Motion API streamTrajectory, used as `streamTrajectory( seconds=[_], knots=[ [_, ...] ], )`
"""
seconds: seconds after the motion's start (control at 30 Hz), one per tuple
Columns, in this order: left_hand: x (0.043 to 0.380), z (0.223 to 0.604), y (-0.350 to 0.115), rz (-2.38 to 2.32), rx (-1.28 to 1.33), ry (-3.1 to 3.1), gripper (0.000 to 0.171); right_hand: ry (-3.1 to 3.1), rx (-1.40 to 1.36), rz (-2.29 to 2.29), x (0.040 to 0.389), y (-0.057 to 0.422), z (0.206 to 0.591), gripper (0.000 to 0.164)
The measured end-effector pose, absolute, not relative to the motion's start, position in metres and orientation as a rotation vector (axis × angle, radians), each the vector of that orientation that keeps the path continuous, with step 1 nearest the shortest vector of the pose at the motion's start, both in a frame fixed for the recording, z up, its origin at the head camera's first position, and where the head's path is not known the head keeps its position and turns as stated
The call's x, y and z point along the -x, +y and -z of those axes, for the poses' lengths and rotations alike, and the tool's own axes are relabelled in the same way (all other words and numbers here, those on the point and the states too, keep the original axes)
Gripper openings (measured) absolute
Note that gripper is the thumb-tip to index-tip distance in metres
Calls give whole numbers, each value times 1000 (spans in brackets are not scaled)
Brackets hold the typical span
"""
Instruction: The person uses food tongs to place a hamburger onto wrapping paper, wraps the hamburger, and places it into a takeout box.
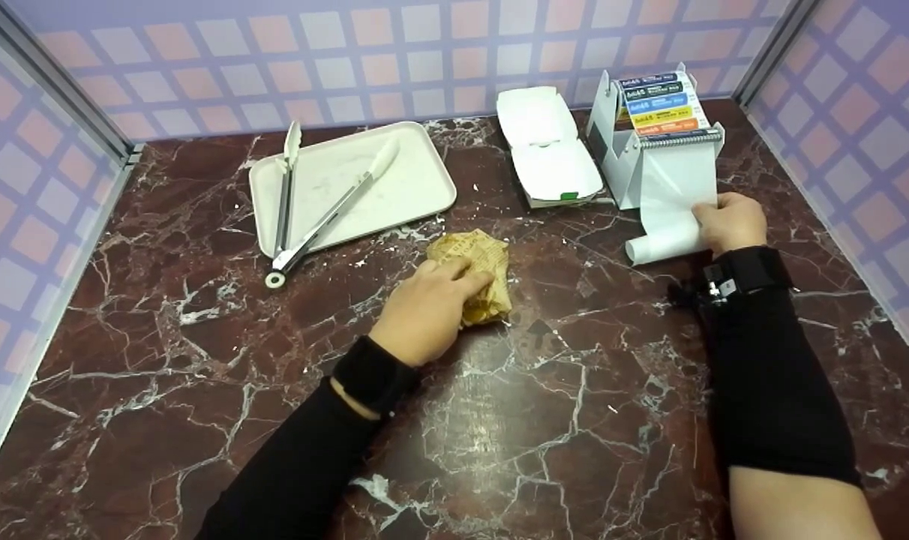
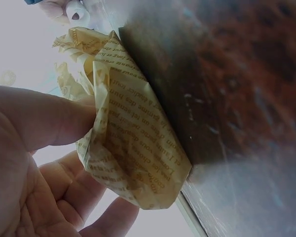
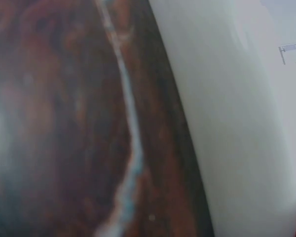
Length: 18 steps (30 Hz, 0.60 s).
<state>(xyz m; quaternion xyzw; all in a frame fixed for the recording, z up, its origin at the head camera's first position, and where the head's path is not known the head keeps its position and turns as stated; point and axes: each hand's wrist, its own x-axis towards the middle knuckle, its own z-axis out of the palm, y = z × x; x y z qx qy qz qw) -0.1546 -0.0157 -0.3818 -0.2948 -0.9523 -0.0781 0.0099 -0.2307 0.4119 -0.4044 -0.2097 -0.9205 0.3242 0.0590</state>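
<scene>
On the marbled counter [image 1: 177,427] my left hand [image 1: 428,307] pinches the wrapped parcel [image 1: 490,261] midway between the side edges, my right hand [image 1: 732,223] grips the white roll [image 1: 666,247] toward the far right corner, likely unrolling it, so a gentle peel seems needed next

Crumpled printed packet [image 1: 490,255] lies left of curled white strip [image 1: 676,191].

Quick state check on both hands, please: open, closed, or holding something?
Left hand: closed, gripping the paper-wrapped bundle on the table.
Right hand: closed, holding the curled end of the white sheet.
</scene>
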Motion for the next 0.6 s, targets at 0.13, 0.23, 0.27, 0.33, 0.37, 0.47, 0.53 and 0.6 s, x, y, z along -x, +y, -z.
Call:
streamTrajectory(
  seconds=[0.13,0.23,0.27,0.33,0.37,0.47,0.53,0.6],
  knots=[
    [155,381,-16,240,918,-2973,55,-2816,652,-991,233,413,404,50],
    [155,381,-16,243,921,-2975,55,-2833,671,-998,233,413,403,50],
    [155,381,-16,242,921,-2977,55,-2841,671,-990,232,413,402,50],
    [155,381,-16,242,920,-2978,55,-2854,666,-967,232,413,402,50],
    [155,381,-16,242,920,-2976,55,-2862,661,-950,231,413,401,50],
    [155,381,-16,245,917,-2975,55,-2881,643,-909,231,413,400,50],
    [155,381,-16,249,918,-2974,54,-2888,643,-901,231,413,400,50],
    [155,381,-16,251,919,-2972,55,-2898,645,-900,231,413,400,51]
  ],
)
